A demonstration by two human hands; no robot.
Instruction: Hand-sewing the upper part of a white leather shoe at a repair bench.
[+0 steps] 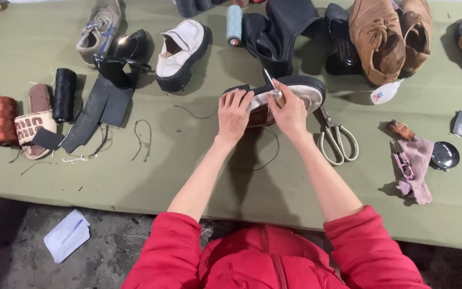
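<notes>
So there's a big green table [188, 160] with a chunky black-soled shoe [300, 92] lying on its side about dead centre, and everything else sits around that shoe: a white platform shoe [180, 53] off to its left, brown suede boots [389, 37] up to its right, and cream-handled scissors [338, 140] just beside it on the right. Left hand [233, 113] is wrapped over the shoe's heel end, fingers curled down on it. Right hand [290, 111] is closed around a small metal-tipped tool [271, 84], probably an awl, its tip hard to make out against the shoe.
</notes>
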